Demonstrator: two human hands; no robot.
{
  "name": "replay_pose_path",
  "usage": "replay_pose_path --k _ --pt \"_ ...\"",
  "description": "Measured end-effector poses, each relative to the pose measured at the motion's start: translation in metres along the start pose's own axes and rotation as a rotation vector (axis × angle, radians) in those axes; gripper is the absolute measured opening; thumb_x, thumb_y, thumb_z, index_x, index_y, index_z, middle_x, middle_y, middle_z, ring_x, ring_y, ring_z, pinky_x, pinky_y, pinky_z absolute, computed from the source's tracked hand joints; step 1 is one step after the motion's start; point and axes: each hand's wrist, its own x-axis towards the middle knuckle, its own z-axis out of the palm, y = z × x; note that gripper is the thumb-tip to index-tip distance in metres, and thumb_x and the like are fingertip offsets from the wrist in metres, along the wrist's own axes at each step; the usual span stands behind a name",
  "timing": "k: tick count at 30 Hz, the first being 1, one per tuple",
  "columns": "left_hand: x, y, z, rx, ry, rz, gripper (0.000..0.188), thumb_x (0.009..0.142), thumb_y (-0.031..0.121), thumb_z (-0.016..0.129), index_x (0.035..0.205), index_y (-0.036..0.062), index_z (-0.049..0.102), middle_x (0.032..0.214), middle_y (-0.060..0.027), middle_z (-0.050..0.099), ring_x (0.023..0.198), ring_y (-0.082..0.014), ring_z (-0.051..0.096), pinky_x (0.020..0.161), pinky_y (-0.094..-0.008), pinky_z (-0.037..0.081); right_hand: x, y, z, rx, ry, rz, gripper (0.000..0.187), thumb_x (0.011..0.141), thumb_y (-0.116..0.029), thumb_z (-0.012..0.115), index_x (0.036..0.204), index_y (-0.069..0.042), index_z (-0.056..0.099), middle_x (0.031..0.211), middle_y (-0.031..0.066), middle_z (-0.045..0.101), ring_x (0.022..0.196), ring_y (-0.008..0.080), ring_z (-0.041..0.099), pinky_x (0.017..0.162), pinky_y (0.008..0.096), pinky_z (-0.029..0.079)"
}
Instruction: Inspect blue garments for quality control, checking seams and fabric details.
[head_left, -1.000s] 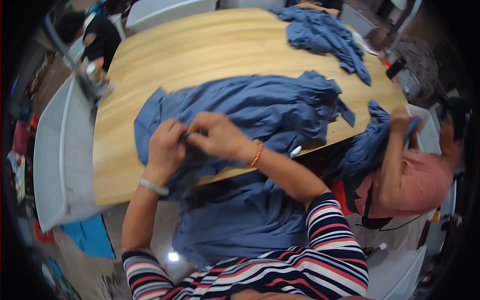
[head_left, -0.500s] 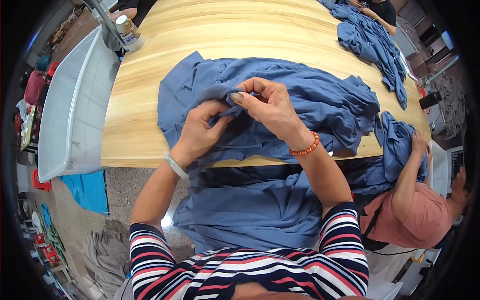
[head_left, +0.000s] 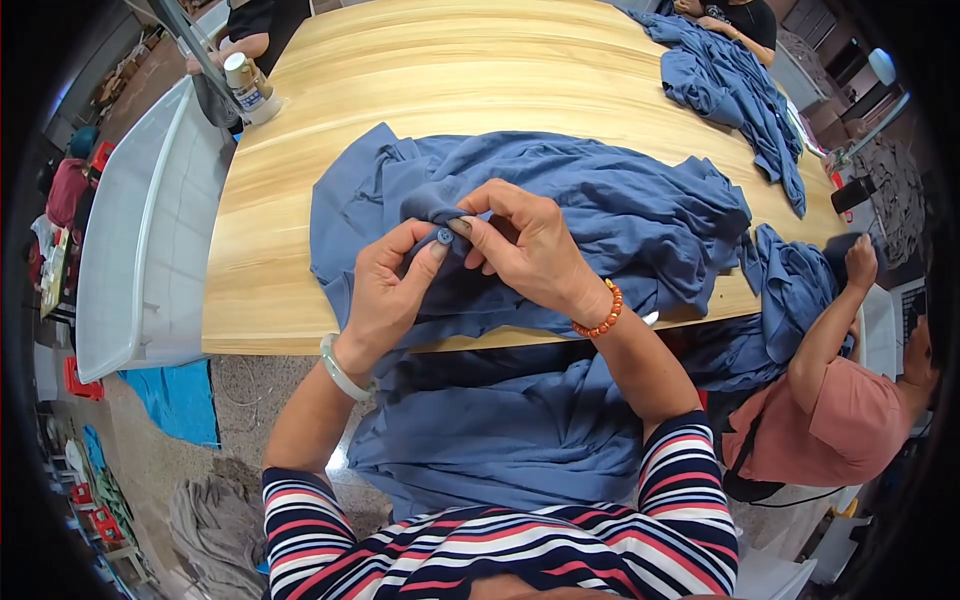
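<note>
A crumpled blue garment (head_left: 600, 215) lies across the wooden table (head_left: 440, 80) and hangs over its near edge onto my lap. My left hand (head_left: 385, 290) and my right hand (head_left: 520, 245) meet above it, both pinching a raised fold of the cloth. A small round blue button (head_left: 444, 236) sits on that fold between my left thumb and my right fingertips. A pale bangle is on my left wrist, an orange bead bracelet on my right wrist.
A person in a pink top (head_left: 840, 420) sits at the right, one hand on another blue garment (head_left: 790, 290). More blue cloth (head_left: 735, 90) lies at the far right by another person. A white tub (head_left: 140, 220) and a bottle (head_left: 245, 85) stand left.
The view has swung closer over the table. My hands have lifted the fold higher, and the button now shows between my fingers.
</note>
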Motion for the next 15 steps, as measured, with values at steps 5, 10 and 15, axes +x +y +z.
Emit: replay_pose_path --k 5,10,15 --pt "0.002 0.010 0.007 0.097 -0.009 0.046 0.016 0.099 0.015 0.057 0.097 0.0006 0.064 0.076 0.0054 0.054 0.073 -0.0044 0.044 0.065 -0.0209 0.038 -0.003 0.004 -0.003 0.083 0.012 -0.021 0.008 0.093 -0.005 0.060 0.097 0.001 0.063 0.077 0.0030 0.064 0.067 0.0060 0.063 0.058 0.0205 0.051" --pt "-0.004 0.008 0.005 0.191 -0.052 0.002 0.017 0.100 0.014 0.053 0.094 0.0001 0.061 0.074 0.0037 0.050 0.070 -0.0067 0.042 0.062 -0.0238 0.038 -0.004 0.008 -0.004 -0.052 -0.010 -0.084 0.008 0.091 -0.004 0.061 0.096 0.003 0.063 0.076 0.0049 0.064 0.065 0.0073 0.063 0.055 0.0221 0.049" --pt "-0.004 0.010 0.001 0.197 -0.053 -0.005 0.018 0.099 0.014 0.054 0.092 -0.0001 0.061 0.071 0.0031 0.048 0.068 -0.0068 0.040 0.059 -0.0245 0.036 -0.004 0.004 -0.005 0.163 -0.122 0.145 0.010 0.096 -0.007 0.058 0.100 0.000 0.063 0.078 -0.0011 0.062 0.066 0.0028 0.059 0.057 0.0177 0.049"
